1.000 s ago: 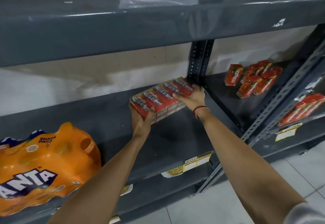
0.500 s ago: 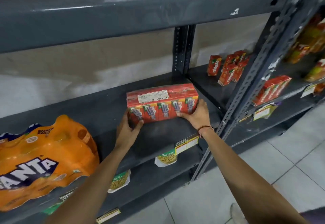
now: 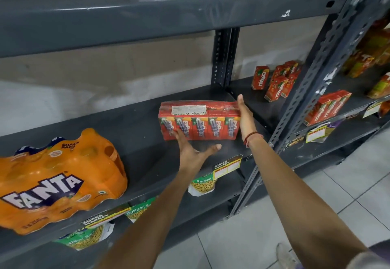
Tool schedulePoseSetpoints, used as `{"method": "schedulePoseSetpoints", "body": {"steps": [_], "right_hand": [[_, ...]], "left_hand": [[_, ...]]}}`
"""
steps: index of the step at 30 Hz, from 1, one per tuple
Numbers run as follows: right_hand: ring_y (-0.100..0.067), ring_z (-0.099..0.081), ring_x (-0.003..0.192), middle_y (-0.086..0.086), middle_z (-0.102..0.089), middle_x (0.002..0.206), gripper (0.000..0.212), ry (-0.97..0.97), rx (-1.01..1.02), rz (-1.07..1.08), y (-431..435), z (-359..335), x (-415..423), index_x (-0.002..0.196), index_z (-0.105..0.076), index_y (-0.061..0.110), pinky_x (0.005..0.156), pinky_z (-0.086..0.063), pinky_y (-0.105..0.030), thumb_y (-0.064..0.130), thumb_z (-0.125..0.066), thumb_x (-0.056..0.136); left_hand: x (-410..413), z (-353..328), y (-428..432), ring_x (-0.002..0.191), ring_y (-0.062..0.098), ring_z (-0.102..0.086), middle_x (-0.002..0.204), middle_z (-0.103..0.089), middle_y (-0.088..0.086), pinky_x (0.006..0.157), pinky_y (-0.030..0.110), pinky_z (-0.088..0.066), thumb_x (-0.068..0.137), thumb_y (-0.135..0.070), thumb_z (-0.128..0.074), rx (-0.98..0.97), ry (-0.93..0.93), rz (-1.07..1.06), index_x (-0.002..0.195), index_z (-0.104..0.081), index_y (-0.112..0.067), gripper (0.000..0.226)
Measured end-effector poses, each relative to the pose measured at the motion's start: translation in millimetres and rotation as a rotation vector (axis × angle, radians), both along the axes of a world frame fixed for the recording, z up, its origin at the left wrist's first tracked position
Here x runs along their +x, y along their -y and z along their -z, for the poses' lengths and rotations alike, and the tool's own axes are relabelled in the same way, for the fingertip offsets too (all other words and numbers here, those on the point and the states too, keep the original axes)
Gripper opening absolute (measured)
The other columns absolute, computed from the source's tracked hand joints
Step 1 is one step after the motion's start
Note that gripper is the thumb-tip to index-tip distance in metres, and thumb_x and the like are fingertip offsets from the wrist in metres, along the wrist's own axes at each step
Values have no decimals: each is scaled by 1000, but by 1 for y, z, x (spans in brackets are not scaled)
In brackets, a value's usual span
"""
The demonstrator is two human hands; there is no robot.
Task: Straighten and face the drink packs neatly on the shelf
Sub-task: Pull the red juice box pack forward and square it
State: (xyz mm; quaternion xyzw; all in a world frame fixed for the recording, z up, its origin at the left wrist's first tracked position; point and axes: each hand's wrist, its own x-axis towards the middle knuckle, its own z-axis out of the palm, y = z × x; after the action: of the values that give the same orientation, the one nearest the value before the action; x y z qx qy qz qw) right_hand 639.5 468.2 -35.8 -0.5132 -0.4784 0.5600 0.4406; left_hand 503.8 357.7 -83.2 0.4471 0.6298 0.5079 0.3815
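Nearest, green snack pouches (image 3: 202,185) hang under yellow price tags (image 3: 227,166) on the lower grey metal shelf (image 3: 135,133). A large orange shrink-wrapped Fanta pack (image 3: 57,181) lies at the left. In the middle stands the red shrink-wrapped multipack of juice cartons (image 3: 199,118), its front facing out. The left hand (image 3: 193,151) is spread open, fingers (image 3: 179,134) touching the pack's front; the right hand (image 3: 244,117) lies flat against its right end, not clenched. Beyond the upright, loose red juice cartons (image 3: 276,80) stand.
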Motion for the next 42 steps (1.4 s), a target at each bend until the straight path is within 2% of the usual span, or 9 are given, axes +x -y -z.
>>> {"method": "schedulePoseSetpoints", "body": {"steps": [3,6,9,16,22,27,31,36,42], "right_hand": [[-9,-68,73,-3,-68,88,49,-64,40,134,16,15,5,105,-57,11,62,-51,-18,56,-42,89],[-11,-63,100,-5,-67,112,62,-82,91,206,40,32,13,110,-62,12,93,-47,-30,65,-41,85],[-15,-61,109,-9,-66,115,51,-128,164,255,64,41,11,108,-65,10,101,-44,-31,51,-39,93],[10,-63,67,11,-65,75,27,-127,272,423,120,38,-18,75,-62,23,63,-44,-3,28,-46,96],[-2,-62,76,0,-70,83,44,-37,379,360,153,56,-64,93,-66,12,68,-47,-11,50,-44,87],[0,-65,90,0,-70,94,36,5,360,85,153,50,-78,102,-62,14,75,-47,-9,43,-45,90],[19,-56,84,0,-65,103,28,38,335,141,101,21,-64,112,-58,7,74,-37,4,28,-51,94],[-25,-30,139,-9,-25,154,76,191,167,19,10,-3,-59,145,-24,14,114,-25,-42,52,-54,86],[-27,-40,132,-11,-32,150,84,152,16,-112,-39,-17,-67,146,-19,11,108,-31,-39,54,-55,84]], "left_hand": [[-5,3,-11,146,21,11,154,34,2,117,45,-10,52,-43,-88,-82,-284,149,142,31,-29,150],[16,2,-11,145,27,17,151,38,5,118,51,-8,50,-46,-88,-135,-374,233,137,39,-24,156],[25,3,-11,147,28,10,156,26,5,118,52,-10,50,-54,-85,-104,-343,196,140,35,-23,152],[-25,0,-5,139,17,-33,155,-28,0,113,49,-31,55,-48,-85,-37,-290,299,149,6,-31,132],[-72,-5,13,129,6,-40,141,-46,-4,112,30,-29,67,-16,-83,-20,-329,262,147,-29,-19,96],[-103,15,34,114,19,-59,122,-65,6,103,43,-44,76,-12,-75,9,-293,-76,123,-59,-7,50],[-63,21,61,118,16,-57,130,-60,6,97,23,-42,89,-12,-61,97,-152,-378,133,-50,-8,46],[-18,14,57,118,10,-51,133,-52,-7,98,28,-39,81,-42,-67,152,-25,-353,144,-29,-26,75],[-12,15,48,125,27,-50,143,-47,9,105,44,-41,91,-27,-58,88,-171,-389,150,-12,-16,75]]}}
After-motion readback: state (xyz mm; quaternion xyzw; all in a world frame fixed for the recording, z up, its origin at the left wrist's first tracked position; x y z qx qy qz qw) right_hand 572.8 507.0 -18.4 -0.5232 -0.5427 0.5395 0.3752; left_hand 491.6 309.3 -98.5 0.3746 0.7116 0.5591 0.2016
